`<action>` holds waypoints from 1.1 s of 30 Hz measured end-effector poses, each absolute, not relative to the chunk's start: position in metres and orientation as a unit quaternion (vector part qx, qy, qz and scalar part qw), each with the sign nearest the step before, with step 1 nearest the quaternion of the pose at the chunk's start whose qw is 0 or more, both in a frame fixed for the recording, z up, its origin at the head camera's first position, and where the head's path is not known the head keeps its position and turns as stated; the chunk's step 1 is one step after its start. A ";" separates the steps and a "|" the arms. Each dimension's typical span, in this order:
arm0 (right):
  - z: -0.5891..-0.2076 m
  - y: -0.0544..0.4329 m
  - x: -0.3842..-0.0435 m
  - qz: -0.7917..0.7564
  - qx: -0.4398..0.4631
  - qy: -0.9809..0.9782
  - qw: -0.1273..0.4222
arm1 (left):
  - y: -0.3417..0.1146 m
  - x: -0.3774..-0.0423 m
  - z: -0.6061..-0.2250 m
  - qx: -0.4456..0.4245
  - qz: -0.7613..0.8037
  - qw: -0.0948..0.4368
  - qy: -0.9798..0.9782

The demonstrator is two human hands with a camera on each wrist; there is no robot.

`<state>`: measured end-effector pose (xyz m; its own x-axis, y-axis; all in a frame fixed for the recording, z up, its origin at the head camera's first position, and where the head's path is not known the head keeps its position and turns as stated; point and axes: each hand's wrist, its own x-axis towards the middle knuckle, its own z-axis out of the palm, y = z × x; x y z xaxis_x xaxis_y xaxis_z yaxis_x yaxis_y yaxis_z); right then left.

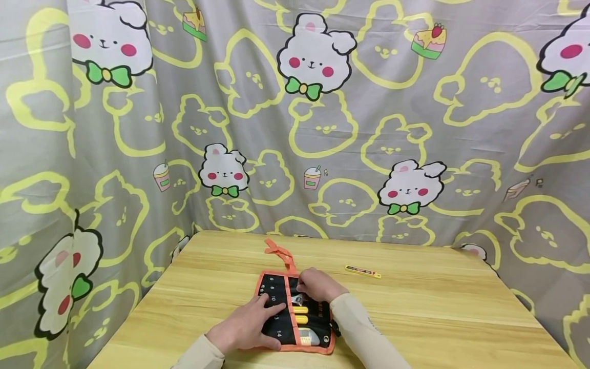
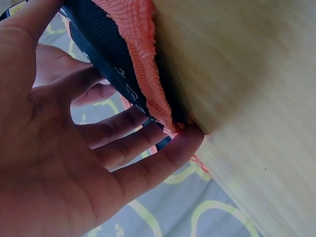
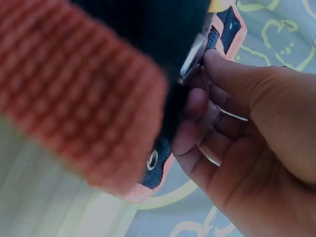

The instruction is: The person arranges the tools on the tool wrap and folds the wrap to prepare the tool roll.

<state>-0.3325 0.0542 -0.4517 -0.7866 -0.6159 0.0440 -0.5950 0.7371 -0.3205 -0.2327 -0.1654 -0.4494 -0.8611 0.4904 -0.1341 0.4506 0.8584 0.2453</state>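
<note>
A black tool pouch [image 1: 278, 328] with orange trim lies unfolded on the table, printed with size numbers down its left side. My left hand [image 1: 246, 323] rests on that side with spread fingers; in the left wrist view fingertips [image 2: 185, 143] touch the orange edging. At the upper right pockets is my right hand [image 1: 318, 284], fingers curled. Its thumb is close to a shiny metal tool [image 3: 193, 57] in the right wrist view; whether it pinches anything is hidden. Below it sit a silver tool head [image 1: 297, 300], two yellow handles [image 1: 301, 314] and a grey-and-yellow tool [image 1: 309, 336].
An orange tie strap [image 1: 280, 251] trails from the pouch's far edge. A slim yellow item with a dark label [image 1: 363, 271] lies to the right on the wooden table [image 1: 438, 307]. Behind the table hangs a grey curtain [image 1: 258, 123] with cartoon prints.
</note>
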 end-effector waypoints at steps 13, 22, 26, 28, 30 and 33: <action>-0.452 0.064 -0.334 -0.220 -0.299 0.926 0.064 | -0.164 -0.233 -0.449 0.237 0.097 0.098 0.962; -0.452 0.063 -0.333 -0.218 -0.299 0.928 0.051 | -0.165 -0.233 -0.449 0.235 0.100 0.101 0.961; -0.453 0.059 -0.333 -0.206 -0.305 0.929 0.038 | -0.165 -0.234 -0.449 0.236 0.099 0.101 0.961; -0.453 0.057 -0.333 -0.202 -0.314 0.927 0.032 | -0.165 -0.234 -0.449 0.238 0.101 0.100 0.961; -0.453 0.054 -0.333 -0.197 -0.322 0.926 0.027 | -0.165 -0.233 -0.450 0.240 0.102 0.099 0.960; -0.453 0.050 -0.332 -0.186 -0.333 0.924 0.019 | -0.166 -0.233 -0.450 0.244 0.104 0.098 0.959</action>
